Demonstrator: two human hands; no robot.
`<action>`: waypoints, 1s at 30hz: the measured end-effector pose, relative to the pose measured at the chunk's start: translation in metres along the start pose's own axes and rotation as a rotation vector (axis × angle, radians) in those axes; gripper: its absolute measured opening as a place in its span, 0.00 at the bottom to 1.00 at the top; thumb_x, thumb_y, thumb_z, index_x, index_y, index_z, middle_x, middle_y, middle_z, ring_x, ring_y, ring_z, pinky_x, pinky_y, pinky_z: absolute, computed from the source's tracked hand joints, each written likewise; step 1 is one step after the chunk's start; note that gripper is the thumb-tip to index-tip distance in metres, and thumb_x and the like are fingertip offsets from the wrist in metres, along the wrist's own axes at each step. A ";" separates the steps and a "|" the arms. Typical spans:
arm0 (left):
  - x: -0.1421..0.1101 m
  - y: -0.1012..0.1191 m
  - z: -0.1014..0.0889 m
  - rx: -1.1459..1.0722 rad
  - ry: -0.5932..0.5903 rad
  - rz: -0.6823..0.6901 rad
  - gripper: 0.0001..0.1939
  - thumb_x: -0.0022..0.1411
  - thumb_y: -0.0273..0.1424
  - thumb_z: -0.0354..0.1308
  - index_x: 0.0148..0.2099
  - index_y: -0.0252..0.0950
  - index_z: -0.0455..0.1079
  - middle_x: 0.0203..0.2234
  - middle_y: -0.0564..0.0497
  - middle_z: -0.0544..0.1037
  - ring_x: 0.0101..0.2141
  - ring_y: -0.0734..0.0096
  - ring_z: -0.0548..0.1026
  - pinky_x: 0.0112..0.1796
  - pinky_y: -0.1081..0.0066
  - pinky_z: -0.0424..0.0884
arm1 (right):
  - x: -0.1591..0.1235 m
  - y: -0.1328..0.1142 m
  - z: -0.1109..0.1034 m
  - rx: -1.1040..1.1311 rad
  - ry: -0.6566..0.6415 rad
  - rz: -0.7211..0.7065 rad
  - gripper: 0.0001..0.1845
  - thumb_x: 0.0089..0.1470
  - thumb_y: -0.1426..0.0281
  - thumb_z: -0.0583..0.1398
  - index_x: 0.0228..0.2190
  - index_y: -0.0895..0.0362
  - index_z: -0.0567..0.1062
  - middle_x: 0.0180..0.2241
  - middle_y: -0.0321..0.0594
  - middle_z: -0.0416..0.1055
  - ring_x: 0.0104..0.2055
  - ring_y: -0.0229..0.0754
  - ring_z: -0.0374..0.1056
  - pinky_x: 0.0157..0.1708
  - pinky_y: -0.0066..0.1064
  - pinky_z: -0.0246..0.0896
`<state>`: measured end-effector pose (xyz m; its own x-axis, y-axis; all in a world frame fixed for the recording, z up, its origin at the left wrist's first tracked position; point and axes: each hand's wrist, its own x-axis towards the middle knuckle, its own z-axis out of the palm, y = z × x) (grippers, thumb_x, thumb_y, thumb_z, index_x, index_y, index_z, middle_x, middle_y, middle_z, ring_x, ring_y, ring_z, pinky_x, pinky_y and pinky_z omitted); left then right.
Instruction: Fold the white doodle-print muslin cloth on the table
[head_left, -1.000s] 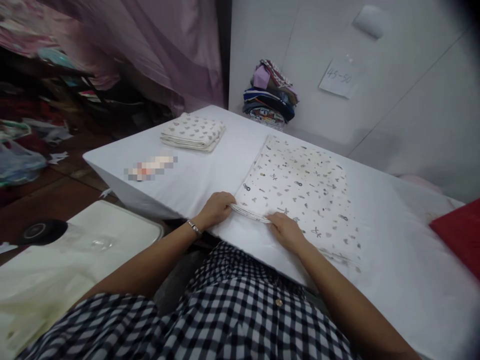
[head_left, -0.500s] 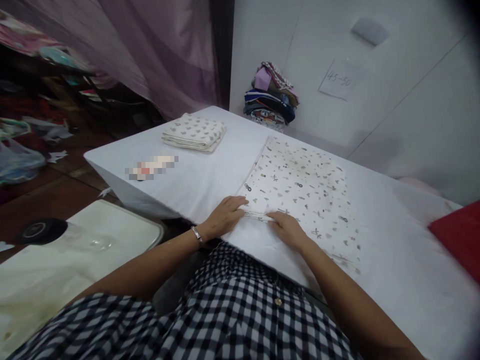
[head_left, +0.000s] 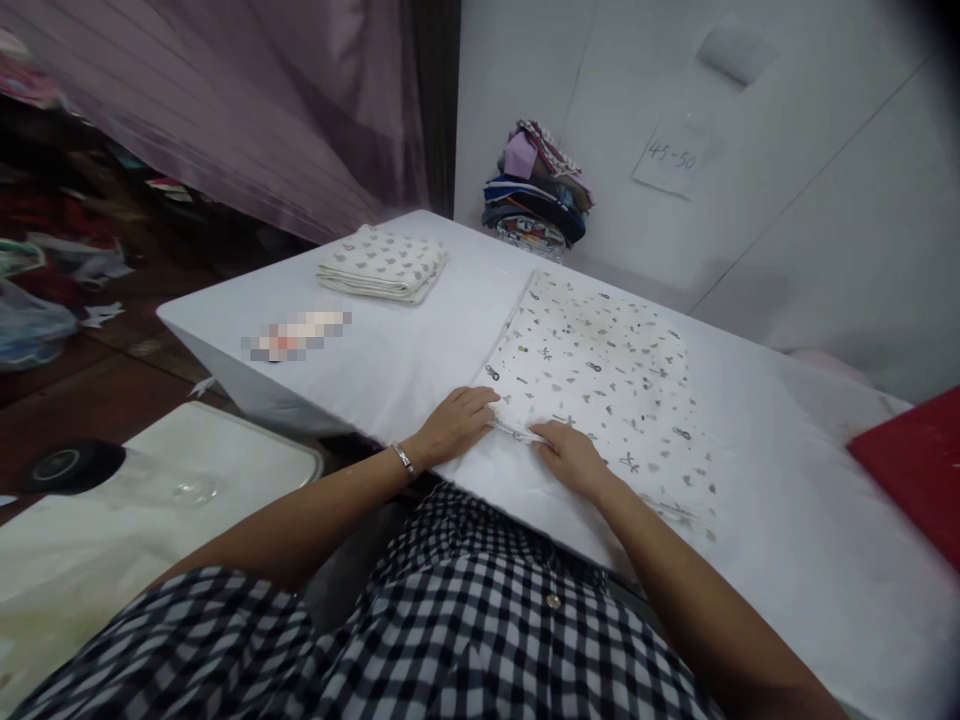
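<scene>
A white cloth with a small grey and brown print lies folded in layers on the white-covered table. Its near left corner is under the fingers of my left hand, which are bent over the edge, the thumb tucked out of sight. A short way to the right, my right hand pinches the layered near edge between thumb and fingers. The edge between my hands looks slightly rumpled. A folded cloth with grey motifs rests in a thick stack farther left.
A blurred-out item lies on the table's left part. Piled clothes stand by the wall behind the table. Something red sits at the right edge. At my left is a white surface with a dark-ended clear object.
My left hand has shifted slightly over the cloth's corner, and the edge between my hands has become rumpled. The right hand keeps its hold. The view has turned slightly.
</scene>
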<state>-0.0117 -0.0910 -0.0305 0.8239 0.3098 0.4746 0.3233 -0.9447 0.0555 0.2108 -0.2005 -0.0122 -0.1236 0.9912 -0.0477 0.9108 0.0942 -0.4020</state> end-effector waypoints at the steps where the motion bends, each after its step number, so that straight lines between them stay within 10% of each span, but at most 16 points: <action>1: 0.000 0.000 0.000 0.002 0.005 -0.002 0.07 0.64 0.28 0.50 0.39 0.34 0.69 0.50 0.42 0.72 0.54 0.59 0.65 0.49 0.58 0.66 | 0.000 0.000 0.000 -0.004 0.000 0.001 0.18 0.58 0.70 0.52 0.49 0.54 0.72 0.45 0.41 0.72 0.46 0.42 0.67 0.47 0.35 0.60; 30: -0.026 0.002 -0.010 -0.105 -0.114 -0.049 0.09 0.63 0.27 0.51 0.45 0.34 0.67 0.37 0.48 0.75 0.40 0.68 0.70 0.50 0.62 0.62 | -0.003 -0.025 0.025 -0.347 0.142 -0.209 0.15 0.63 0.66 0.50 0.44 0.56 0.73 0.39 0.44 0.70 0.39 0.44 0.60 0.37 0.33 0.52</action>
<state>-0.0371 -0.1015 -0.0334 0.8577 0.3606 0.3665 0.3191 -0.9323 0.1705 0.1786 -0.2079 -0.0245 -0.2863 0.9482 0.1378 0.9535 0.2961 -0.0567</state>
